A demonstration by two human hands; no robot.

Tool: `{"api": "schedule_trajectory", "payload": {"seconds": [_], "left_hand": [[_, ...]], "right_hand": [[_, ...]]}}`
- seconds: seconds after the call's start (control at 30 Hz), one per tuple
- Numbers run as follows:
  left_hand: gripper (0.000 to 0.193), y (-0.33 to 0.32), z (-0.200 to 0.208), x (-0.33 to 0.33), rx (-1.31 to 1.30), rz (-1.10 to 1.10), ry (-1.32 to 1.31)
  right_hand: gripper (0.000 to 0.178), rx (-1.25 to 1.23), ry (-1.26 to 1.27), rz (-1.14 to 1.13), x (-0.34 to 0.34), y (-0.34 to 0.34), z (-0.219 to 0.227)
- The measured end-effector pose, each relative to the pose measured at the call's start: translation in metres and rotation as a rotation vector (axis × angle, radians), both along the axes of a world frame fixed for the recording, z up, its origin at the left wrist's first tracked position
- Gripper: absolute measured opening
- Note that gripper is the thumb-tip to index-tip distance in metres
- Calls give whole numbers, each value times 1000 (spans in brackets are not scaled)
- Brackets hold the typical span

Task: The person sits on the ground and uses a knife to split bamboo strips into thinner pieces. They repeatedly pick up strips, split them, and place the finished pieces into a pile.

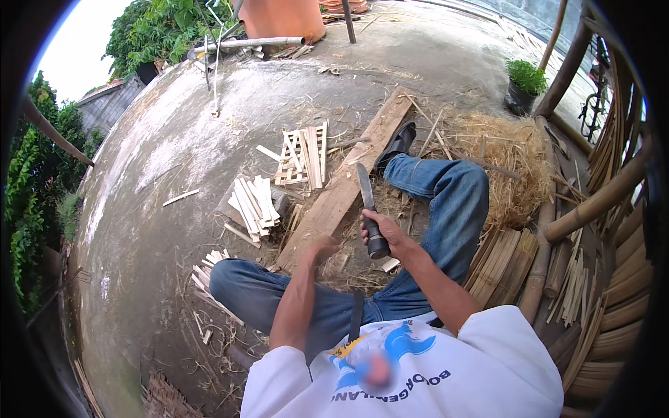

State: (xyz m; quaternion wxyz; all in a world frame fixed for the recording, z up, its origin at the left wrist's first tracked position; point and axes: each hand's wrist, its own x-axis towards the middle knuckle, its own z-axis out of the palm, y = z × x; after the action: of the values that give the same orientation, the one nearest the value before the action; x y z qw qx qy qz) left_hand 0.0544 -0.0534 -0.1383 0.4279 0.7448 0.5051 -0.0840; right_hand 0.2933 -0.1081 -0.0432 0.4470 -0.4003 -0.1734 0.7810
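My right hand (390,235) is closed around the dark handle of a knife (366,187), with the blade pointing up and away from me. My left hand (323,246) is over the near end of a long wooden plank (348,177), a little left of the knife. Its fingers are smeared and partly hidden, so I cannot make out whether it holds anything. Left of the plank, a bundle of pale split strips (254,204) lies on a block. Beyond it, more strips rest on a lattice piece (304,156). Further strips (209,272) lie beside my left knee.
A heap of fine shavings (509,164) lies right of my bent right leg, with flat bamboo slats (503,265) nearer. Bamboo poles (592,202) line the right side. A potted plant (524,85) and a large orange container (281,19) stand farther off.
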Motion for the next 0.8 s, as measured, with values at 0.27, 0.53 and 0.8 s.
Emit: {"api": "schedule_trajectory", "payload": {"seconds": [0.27,0.53,0.8], "left_hand": [[36,1,-11,-9,220,-7,-49],[39,8,-6,8,136,-41,25],[42,-2,-16,14,148,0,-23]], "right_hand": [[38,535,254,-146,76,12,212],[44,897,128,-149,196,26,312],[38,532,-796,-452,260,26,222]]}}
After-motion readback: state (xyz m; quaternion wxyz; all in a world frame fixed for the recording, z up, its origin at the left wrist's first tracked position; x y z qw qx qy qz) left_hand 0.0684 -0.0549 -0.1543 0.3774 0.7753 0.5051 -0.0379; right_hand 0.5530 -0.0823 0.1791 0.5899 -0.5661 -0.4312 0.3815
